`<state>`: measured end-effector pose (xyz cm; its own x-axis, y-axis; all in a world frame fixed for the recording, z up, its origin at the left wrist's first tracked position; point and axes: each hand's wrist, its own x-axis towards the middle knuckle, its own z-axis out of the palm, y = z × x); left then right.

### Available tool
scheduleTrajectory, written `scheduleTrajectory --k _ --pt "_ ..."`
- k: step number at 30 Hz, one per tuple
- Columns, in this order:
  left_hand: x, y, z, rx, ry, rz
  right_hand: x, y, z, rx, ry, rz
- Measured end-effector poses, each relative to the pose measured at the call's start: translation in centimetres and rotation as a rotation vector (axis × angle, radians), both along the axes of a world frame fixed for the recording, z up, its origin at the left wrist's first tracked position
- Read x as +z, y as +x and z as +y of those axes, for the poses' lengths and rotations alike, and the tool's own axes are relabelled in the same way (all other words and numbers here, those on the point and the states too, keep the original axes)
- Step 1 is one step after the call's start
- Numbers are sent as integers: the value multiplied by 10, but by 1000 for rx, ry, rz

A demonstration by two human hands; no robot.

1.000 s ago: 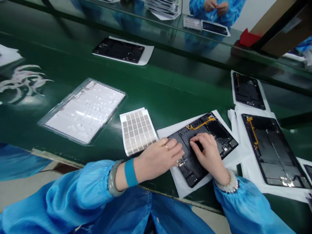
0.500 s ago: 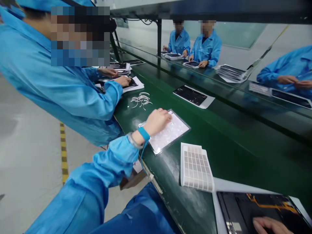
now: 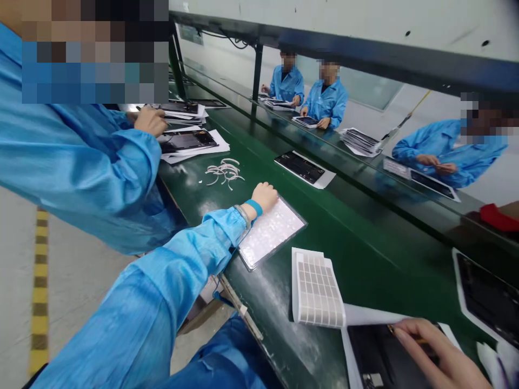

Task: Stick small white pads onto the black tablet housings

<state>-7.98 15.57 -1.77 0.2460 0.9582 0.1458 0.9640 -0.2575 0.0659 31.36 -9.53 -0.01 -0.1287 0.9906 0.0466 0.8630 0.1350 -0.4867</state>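
My left hand [image 3: 264, 199], with a blue band at the wrist, rests at the upper left edge of a clear-edged tray [image 3: 271, 233] of small pale pieces. Its fingers are curled; what they hold, if anything, is hidden. My right hand [image 3: 436, 346] is at the lower right, thumb and forefinger together at the orange strip on a black device panel [image 3: 375, 351]. Whether they grip the strip is too small to tell. White paper lies under the panel. A sheet of grey rectangular stickers [image 3: 319, 289] lies between the tray and the panel.
Curved white strips [image 3: 225, 172] lie beyond the tray. Another black panel [image 3: 302, 166] sits on the green bench [image 3: 357, 232]; one more [image 3: 486, 297] is at the right. A person [image 3: 81, 178] works close on the left. Other people sit across the bench.
The view has shifted to the right. My left hand has moved to the tray's upper left edge. My right hand has moved up to the panel's orange strip, thumb and forefinger now together.
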Motion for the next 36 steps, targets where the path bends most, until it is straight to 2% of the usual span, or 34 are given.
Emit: scheduleTrajectory --k 6,11,15,17,20,23,25,27,30,32,33,36 --pt "4 3 8 7 -37 -138 42 -64 20 97 -30 -60" --pt "18 -10 -10 51 -11 -369 60 -102 41 136 -117 -7" --pt "28 -18 -36 3 -19 -578 57 -137 63 222 -223 164" --pt "29 -19 -48 -46 -63 -674 52 -155 76 255 -220 208" --pt "29 -17 -65 -128 -216 -814 43 -180 93 273 -53 222" --pt "27 -13 -84 -224 -372 -957 36 -202 110 355 144 248" --pt "25 -10 -97 -281 -430 -1032 34 -214 119 395 168 263" --pt "23 -9 -109 -344 -472 -1104 35 -223 125 391 56 263" --pt "20 -10 -120 -448 -519 -1209 38 -229 127 386 -244 283" --pt "20 -13 -125 -484 -458 -1224 39 -230 126 366 -389 353" --pt "20 -14 -127 -473 -361 -1198 39 -229 125 341 -432 406" --pt "20 -15 -136 -380 86 -1034 38 -225 121 252 -477 548"
